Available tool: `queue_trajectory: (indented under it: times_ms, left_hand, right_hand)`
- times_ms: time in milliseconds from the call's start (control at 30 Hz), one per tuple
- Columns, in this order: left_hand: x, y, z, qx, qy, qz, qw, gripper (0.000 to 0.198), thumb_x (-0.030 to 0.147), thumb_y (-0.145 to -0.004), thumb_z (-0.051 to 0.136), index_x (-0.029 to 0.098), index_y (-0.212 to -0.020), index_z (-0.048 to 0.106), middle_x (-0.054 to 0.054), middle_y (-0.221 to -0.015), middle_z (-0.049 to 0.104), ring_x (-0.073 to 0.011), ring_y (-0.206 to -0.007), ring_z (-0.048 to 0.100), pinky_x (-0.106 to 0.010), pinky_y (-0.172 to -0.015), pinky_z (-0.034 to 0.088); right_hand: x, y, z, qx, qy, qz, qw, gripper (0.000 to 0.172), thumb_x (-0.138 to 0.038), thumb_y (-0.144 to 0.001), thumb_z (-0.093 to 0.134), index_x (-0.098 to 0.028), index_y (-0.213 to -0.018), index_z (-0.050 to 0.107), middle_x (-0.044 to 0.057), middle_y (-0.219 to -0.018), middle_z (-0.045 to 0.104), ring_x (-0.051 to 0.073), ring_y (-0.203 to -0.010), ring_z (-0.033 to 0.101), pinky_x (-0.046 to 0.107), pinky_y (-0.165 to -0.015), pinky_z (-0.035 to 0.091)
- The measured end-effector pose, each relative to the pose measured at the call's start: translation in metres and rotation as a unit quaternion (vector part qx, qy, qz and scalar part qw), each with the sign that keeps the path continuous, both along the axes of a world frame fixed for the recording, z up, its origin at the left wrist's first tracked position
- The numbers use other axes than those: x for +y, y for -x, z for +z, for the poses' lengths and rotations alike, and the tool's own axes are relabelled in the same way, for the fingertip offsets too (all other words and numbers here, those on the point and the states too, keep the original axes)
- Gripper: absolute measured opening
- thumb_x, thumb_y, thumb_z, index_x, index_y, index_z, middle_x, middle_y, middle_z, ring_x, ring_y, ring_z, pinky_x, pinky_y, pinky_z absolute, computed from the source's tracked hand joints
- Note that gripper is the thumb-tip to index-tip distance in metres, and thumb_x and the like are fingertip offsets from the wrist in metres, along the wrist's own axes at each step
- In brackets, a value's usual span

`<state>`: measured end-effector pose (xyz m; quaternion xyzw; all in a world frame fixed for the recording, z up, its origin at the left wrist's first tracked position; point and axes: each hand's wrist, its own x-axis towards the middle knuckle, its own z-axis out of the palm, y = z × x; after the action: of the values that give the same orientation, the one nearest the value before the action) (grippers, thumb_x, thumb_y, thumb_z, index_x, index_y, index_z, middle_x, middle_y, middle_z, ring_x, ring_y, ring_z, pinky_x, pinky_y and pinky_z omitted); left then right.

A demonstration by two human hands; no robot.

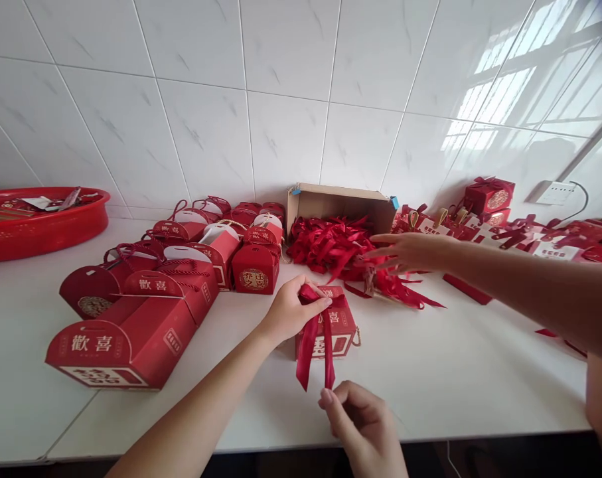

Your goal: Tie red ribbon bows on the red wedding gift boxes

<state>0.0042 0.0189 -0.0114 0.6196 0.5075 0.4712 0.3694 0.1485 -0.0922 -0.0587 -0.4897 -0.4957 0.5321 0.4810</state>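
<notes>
A small red gift box (338,332) stands on the white counter (454,372), with a red ribbon (314,345) tied over its top and two tails hanging down its front. My left hand (291,309) is closed on the ribbon's knot at the top of the box. Near the counter's front edge, my right hand (363,421) has its fingers curled, and its fingertips meet the end of one ribbon tail. Another person's hand (405,252) reaches in from the right, fingers spread over a heap of loose red ribbons (330,245).
Several red handled gift boxes (146,312) lie and stand at left. A red plastic basket (42,226) sits at far left. An open cardboard carton (340,202) lies against the tiled wall. More red boxes (490,196) and flat red cards (554,242) crowd the right.
</notes>
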Motion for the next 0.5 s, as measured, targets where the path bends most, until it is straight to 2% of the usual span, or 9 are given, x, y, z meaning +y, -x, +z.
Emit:
queue_trajectory:
  times_ms: [100, 233, 333, 400, 500]
  left_hand:
    - [0.000, 0.000, 0.000, -0.002, 0.003, -0.002, 1.000, 0.026, 0.039, -0.070, 0.069, 0.017, -0.077, 0.056, -0.002, -0.080, 0.063, -0.0160, -0.071, 0.059, -0.029, -0.067, 0.047]
    - [0.001, 0.000, 0.001, -0.005, 0.011, 0.000, 1.000, 0.026, 0.038, -0.070, 0.070, 0.017, -0.077, 0.056, -0.002, -0.080, 0.063, -0.0160, -0.071, 0.059, -0.029, -0.067, 0.047]
    - [0.000, 0.000, 0.001, -0.005, 0.004, -0.003, 1.000, 0.024, 0.037, -0.071, 0.069, 0.017, -0.076, 0.057, -0.001, -0.079, 0.063, -0.0157, -0.072, 0.059, -0.029, -0.068, 0.046]
    - [-0.001, 0.000, 0.002, -0.010, 0.000, -0.009, 1.000, 0.023, 0.037, -0.071, 0.069, 0.018, -0.075, 0.057, -0.001, -0.079, 0.063, -0.0155, -0.072, 0.059, -0.029, -0.069, 0.047]
    - [-0.003, 0.000, 0.004, -0.018, 0.004, -0.016, 1.000, 0.024, 0.038, -0.070, 0.070, 0.018, -0.074, 0.056, -0.001, -0.079, 0.063, -0.0159, -0.072, 0.059, -0.029, -0.068, 0.048]
  right_hand:
    - [0.001, 0.004, -0.004, -0.018, -0.012, 0.021, 1.000, 0.049, -0.062, -0.072, 0.060, -0.019, -0.051, 0.048, -0.001, -0.050, 0.035, 0.012, -0.050, 0.029, 0.027, -0.050, 0.024]
    - [0.012, -0.015, -0.005, -0.096, -0.068, 0.043, 0.992, 0.051, -0.061, -0.079, 0.052, -0.019, -0.051, 0.058, 0.002, -0.049, 0.044, 0.015, -0.050, 0.040, 0.028, -0.052, 0.031]
    - [0.029, -0.036, 0.005, -0.120, -0.104, -0.038, 0.987, 0.058, -0.061, -0.085, 0.043, -0.018, -0.047, 0.052, 0.001, -0.047, 0.040, 0.013, -0.047, 0.039, 0.027, -0.049, 0.032]
    - [0.045, -0.047, 0.017, -0.138, -0.156, -0.103, 0.973, 0.047, -0.055, -0.086, 0.047, -0.018, -0.058, 0.055, 0.000, -0.053, 0.044, 0.013, -0.051, 0.042, 0.026, -0.049, 0.034]
    - [0.074, -0.054, 0.034, -0.174, -0.248, -0.072, 0.950, 0.026, -0.044, -0.085, 0.054, -0.019, -0.079, 0.060, 0.003, -0.075, 0.058, 0.016, -0.068, 0.054, 0.026, -0.059, 0.043]
